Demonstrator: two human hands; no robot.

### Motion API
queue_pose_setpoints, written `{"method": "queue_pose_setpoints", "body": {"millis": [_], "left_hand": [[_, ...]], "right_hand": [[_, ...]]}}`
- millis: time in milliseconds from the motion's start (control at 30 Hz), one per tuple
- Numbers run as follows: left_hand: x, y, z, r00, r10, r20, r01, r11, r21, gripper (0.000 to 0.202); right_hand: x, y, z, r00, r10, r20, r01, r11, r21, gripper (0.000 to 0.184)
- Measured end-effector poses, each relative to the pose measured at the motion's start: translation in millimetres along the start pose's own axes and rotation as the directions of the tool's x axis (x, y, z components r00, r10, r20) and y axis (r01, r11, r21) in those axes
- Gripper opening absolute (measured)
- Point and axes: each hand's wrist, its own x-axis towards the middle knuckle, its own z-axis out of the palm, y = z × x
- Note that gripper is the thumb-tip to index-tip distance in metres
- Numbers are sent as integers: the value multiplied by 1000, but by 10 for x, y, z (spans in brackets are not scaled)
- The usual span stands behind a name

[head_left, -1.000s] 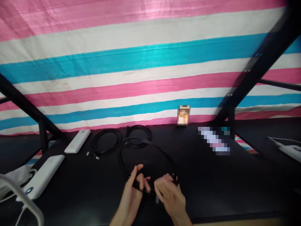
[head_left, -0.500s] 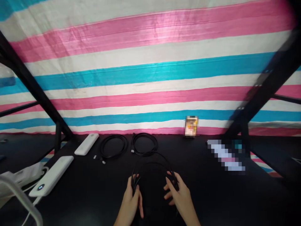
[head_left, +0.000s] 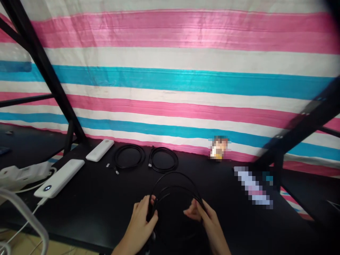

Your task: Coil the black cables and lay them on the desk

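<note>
Between my hands, over the near part of the black table, a black cable [head_left: 177, 173] is bent into loose loops. My left hand [head_left: 142, 219] is closed round the left side of the loops, thumb on top. On the opposite side my right hand [head_left: 207, 219] pinches the strands, its fingers curled inward. The lower part of the cable fades into the dark table surface. Farther back lie two more coiled black cables: a left coil [head_left: 129, 157] and a right coil [head_left: 163, 159], both with light metallic plugs.
At left are a white power bank [head_left: 60, 179] with a lit display and cord, a smaller white power bank [head_left: 100, 150], and a white power strip [head_left: 25, 175]. Blurred-out items include a small pack [head_left: 219, 148] and a long strip [head_left: 253, 187]. Black frame bars slant at both sides.
My view has tilted and turned slightly. The loops between my hands have opened into a rounder arc, and my right hand's fingers have closed in on the strands.
</note>
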Motion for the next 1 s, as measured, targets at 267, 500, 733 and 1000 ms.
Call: {"method": "queue_pose_setpoints", "body": {"millis": [267,500,733,1000], "left_hand": [[29,276,54,988,-31,149,96,885,-456,40],[342,521,117,986,-163,30,148,780,-608,45],[1040,403,-90,976,-124,-180,20,872,-488,47],[1603,81,-148,942,-66,-330,-22,966,-258,55]], "right_hand": [[-111,-368,329,977,-100,-190,160,930,330,37],[313,-602,578,958,-154,-243,242,889,389,32],[1078,-355,633,970,-209,-126,167,945,-282,49],[1629,19,620,978,-150,-145,75,900,-429,47]]}}
